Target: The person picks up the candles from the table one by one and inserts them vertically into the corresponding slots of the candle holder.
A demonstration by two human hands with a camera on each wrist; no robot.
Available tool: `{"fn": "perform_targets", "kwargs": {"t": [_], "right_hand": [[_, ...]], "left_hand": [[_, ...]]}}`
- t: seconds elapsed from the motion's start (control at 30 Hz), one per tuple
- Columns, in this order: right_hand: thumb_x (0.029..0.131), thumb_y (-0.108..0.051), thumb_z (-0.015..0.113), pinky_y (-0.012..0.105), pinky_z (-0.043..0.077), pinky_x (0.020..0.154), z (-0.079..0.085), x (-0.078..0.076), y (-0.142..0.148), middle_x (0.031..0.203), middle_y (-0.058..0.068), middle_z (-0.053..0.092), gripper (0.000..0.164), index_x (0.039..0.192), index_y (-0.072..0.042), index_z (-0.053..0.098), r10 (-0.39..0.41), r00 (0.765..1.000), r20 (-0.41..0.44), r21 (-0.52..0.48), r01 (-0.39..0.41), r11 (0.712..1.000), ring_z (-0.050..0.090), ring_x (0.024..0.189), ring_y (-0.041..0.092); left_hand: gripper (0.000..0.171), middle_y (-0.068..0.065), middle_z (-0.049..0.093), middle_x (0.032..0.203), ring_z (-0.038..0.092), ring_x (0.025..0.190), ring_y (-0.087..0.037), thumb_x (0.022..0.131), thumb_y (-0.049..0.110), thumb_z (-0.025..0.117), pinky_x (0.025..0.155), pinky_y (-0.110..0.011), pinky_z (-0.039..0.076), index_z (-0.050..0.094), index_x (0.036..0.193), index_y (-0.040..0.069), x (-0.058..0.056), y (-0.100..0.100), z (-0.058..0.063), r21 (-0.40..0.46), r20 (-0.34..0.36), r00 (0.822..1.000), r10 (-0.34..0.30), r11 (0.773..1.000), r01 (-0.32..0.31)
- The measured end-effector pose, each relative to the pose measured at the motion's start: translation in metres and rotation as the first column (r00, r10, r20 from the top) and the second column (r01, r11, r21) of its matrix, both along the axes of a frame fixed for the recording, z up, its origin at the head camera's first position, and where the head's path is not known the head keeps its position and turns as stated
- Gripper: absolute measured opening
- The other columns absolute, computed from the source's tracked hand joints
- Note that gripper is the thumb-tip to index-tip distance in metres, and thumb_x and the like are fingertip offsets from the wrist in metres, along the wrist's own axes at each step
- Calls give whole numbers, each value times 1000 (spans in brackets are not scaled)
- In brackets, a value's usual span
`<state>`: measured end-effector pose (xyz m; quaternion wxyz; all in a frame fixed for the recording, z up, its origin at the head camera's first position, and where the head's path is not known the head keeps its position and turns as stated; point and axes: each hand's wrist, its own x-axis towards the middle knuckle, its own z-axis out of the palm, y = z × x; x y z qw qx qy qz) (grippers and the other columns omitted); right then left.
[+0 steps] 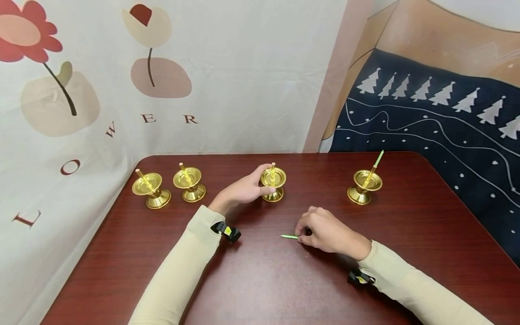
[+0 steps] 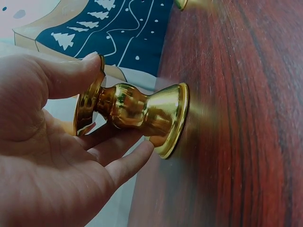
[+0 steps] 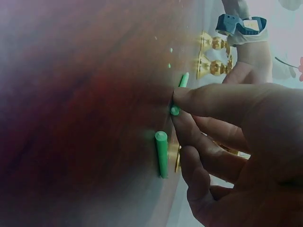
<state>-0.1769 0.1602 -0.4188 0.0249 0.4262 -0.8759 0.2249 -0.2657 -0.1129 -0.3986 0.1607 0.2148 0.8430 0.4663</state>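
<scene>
My left hand grips a gold candle holder, thumb on the dish's near edge and fingers round the far side. In the left wrist view, the fingers lie along the stem of the holder, whose foot is right at the tabletop. A short yellow stick rises from its dish. To the right, my right hand pinches a thin green candle between thumb and index finger, low over the table. In the right wrist view, a second green candle lies beneath the curled fingers; the head view hides it.
Two more gold candle holders with yellow sticks stand at the left. Another gold holder at the right bears a green candle atop its stick. Small green crumbs dot the dark red table. Printed cloths hang behind.
</scene>
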Motion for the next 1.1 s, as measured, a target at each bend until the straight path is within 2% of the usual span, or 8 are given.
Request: {"fn": "perform_targets", "kwargs": {"t": [0.17,0.37,0.53,0.67,0.77,0.9,1.1], "right_hand": [[78,-1,84,26,46,67,0,-5,-2,73,-21,62,21,78,-20,75,16,1000,15,24,-16,1000,51,73,4],[75,-2,81,26,47,66,1,-15,-3,71,-20,59,17,82,-17,76,13,999,43,27,-14,1000,52,72,4],[75,-3,80,27,47,63,9,-27,-4,73,-16,61,15,81,-17,76,-10,1000,-2,-47,10,999,52,70,5],[75,-2,77,27,50,61,20,-39,-5,74,-13,64,16,82,-16,77,-73,997,-34,-168,66,984,57,69,5],[76,0,76,26,52,63,27,-49,-6,76,-9,67,15,83,-14,77,-130,991,-15,-288,120,950,62,70,8],[81,-1,77,23,52,66,36,-62,-9,78,-4,69,11,86,-11,77,-198,977,73,-428,210,879,64,73,14],[90,-4,77,23,52,73,46,-79,-18,82,4,71,3,92,-3,77,-225,944,241,-545,323,774,63,78,19]], "left_hand": [[79,-20,38,172,36,159,-32,108,14,69,130,-48,25,25,172,7,0,3,0,5,12,1000,-5,1000,5],[80,-23,40,170,37,158,-34,108,15,70,130,-48,26,23,172,6,-1,5,1,-4,15,1000,-12,1000,12],[78,-23,43,168,40,156,-33,108,16,70,129,-48,27,25,172,7,0,7,0,-2,3,1000,-14,1000,14],[78,-24,45,166,42,154,-34,108,16,70,129,-49,28,25,171,7,0,9,0,4,0,1000,-10,1000,10],[78,-25,47,164,44,152,-35,108,16,70,128,-49,29,25,171,7,0,11,0,2,1,1000,-6,1000,6],[79,-24,49,163,46,151,-34,107,16,71,127,-49,31,26,171,8,-2,14,-2,-3,3,1000,-4,1000,4],[78,-24,48,163,45,152,-34,106,15,72,128,-48,30,28,170,8,0,18,-2,32,5,1000,-5,999,5]]}}
